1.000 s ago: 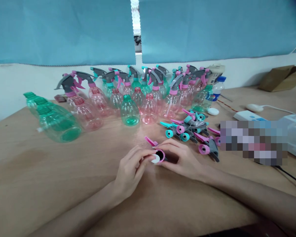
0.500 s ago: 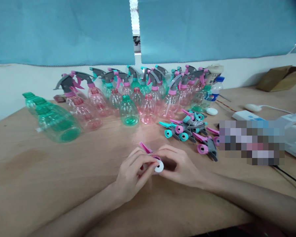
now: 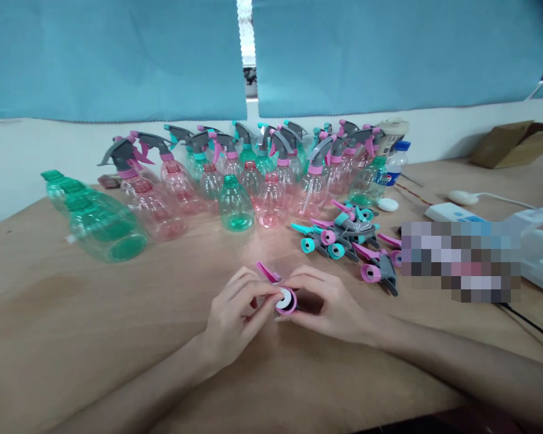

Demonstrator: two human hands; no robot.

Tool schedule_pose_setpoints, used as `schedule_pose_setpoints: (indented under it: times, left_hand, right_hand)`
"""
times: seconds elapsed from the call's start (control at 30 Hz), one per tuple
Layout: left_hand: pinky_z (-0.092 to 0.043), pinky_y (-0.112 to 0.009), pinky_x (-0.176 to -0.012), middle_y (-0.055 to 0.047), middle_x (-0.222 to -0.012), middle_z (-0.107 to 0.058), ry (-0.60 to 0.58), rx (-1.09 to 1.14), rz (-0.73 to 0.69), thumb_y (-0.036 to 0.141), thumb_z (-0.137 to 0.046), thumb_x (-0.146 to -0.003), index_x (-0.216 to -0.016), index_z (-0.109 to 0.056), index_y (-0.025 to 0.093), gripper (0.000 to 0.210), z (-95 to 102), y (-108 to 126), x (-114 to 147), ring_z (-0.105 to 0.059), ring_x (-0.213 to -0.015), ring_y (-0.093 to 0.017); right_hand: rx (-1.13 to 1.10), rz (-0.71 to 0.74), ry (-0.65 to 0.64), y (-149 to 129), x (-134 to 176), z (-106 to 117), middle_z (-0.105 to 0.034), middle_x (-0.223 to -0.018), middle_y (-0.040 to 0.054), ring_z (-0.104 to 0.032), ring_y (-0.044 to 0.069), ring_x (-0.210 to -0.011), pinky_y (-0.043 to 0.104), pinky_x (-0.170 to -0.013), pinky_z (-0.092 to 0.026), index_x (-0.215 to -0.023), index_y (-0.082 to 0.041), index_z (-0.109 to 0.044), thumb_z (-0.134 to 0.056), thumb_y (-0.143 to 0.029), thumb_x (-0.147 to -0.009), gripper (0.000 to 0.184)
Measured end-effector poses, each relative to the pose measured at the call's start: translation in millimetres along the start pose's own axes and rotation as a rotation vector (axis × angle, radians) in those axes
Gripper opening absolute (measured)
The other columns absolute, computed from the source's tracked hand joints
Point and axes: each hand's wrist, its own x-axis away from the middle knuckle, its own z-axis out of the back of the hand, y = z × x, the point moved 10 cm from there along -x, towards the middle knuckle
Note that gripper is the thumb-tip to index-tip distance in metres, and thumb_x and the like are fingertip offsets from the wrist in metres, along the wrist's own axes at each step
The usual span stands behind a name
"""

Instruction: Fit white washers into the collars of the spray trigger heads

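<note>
the left fingers [image 3: 265, 290] pinch a white disc [image 3: 284, 297] at the mouth of a pink-collared spray head [image 3: 288, 312] gripped by the right fingers [image 3: 308, 278] over the desk [image 3: 49, 337], seemingly the seating step, which likely calls next for pressing it flat inside.

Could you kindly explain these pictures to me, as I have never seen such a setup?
There is no machine here: a person works with two bare hands, and every picture comes from a camera worn on the head, looking forward and down. The left hand pinches a white disc at the collar of a spray head, which the right hand holds. On the wooden table, loose spray heads lie in a pile toward the right. Across the back and left are green and pink see-through bottles, some capped with sprayers, others open. A pixelated patch at the right hides what is there.
</note>
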Motion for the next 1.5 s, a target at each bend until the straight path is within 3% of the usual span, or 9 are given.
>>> schedule_pose_setpoints:
  times: [0.17, 0.4, 0.63, 0.9, 1.13, 1.5]
  left_hand:
    - [-0.049, -0.028, -0.064, -0.003, -0.079, -0.065, -0.044, -0.046, -0.115, 0.007, -0.061, -0.083, -0.095, -0.061, 0.019, 0.017, -4.3, 8.8, 0.4, -0.055, -0.073, -0.015]
    - [-0.050, -0.026, -0.063, -0.003, -0.076, -0.059, -0.039, -0.112, -0.069, 0.016, -0.056, -0.089, -0.093, -0.066, 0.020, 0.012, -2.6, 5.0, 0.0, -0.054, -0.073, -0.015]
    - [-0.051, -0.029, -0.067, -0.006, -0.085, -0.064, -0.122, -0.258, -0.333, 0.028, -0.048, -0.094, -0.109, -0.061, 0.020, 0.022, -7.8, 25.2, 5.8, -0.056, -0.082, -0.018]
    - [-0.050, -0.030, -0.067, -0.006, -0.091, -0.069, -0.201, -0.322, -0.411, 0.032, -0.057, -0.088, -0.107, -0.061, 0.019, 0.024, -15.7, 35.3, 8.5, -0.061, -0.084, -0.021]
    - [-0.043, -0.034, -0.068, -0.010, -0.097, -0.069, -0.186, -0.278, -0.324, 0.030, -0.054, -0.082, -0.096, -0.060, 0.015, 0.021, -17.2, 31.8, 9.8, -0.058, -0.087, -0.024]
    - [-0.038, -0.033, -0.068, -0.009, -0.095, -0.068, -0.160, -0.320, -0.273, 0.042, -0.053, -0.082, -0.095, -0.060, 0.017, 0.029, -18.8, 30.5, 7.2, -0.054, -0.085, -0.023]
  right_hand:
    - [0.009, 0.036, -0.005, -1.8, 1.3, -0.9, -0.066, -0.095, 0.0066, -0.063, 0.017, -0.088, 0.031, -0.076, -0.054, -0.102, -0.018, -0.062, -0.069, -0.026, -0.079, 0.025]
    - [0.025, 0.022, 0.006, -2.6, 0.2, 1.5, -0.066, -0.093, 0.0055, -0.064, 0.017, -0.087, 0.031, -0.075, -0.055, -0.101, -0.020, -0.062, -0.067, -0.028, -0.080, 0.024]
    - [0.019, 0.016, 0.007, -3.0, -1.0, 3.8, -0.066, -0.091, 0.0040, -0.064, 0.016, -0.083, 0.030, -0.073, -0.054, -0.097, -0.020, -0.061, -0.067, -0.024, -0.079, 0.019]
    - [0.015, 0.032, -0.010, -3.0, 0.5, 2.1, -0.065, -0.092, 0.0052, -0.063, 0.016, -0.085, 0.029, -0.074, -0.053, -0.098, -0.018, -0.060, -0.065, -0.019, -0.079, 0.020]
    - [0.006, 0.018, 0.004, -2.0, -1.0, 5.1, -0.064, -0.092, 0.0056, -0.063, 0.017, -0.087, 0.030, -0.076, -0.053, -0.098, -0.018, -0.060, -0.066, -0.019, -0.079, 0.020]
    - [0.010, 0.003, -0.003, 0.7, 0.4, 4.5, -0.065, -0.094, 0.0056, -0.063, 0.018, -0.088, 0.031, -0.077, -0.053, -0.100, -0.019, -0.061, -0.067, -0.020, -0.079, 0.022]
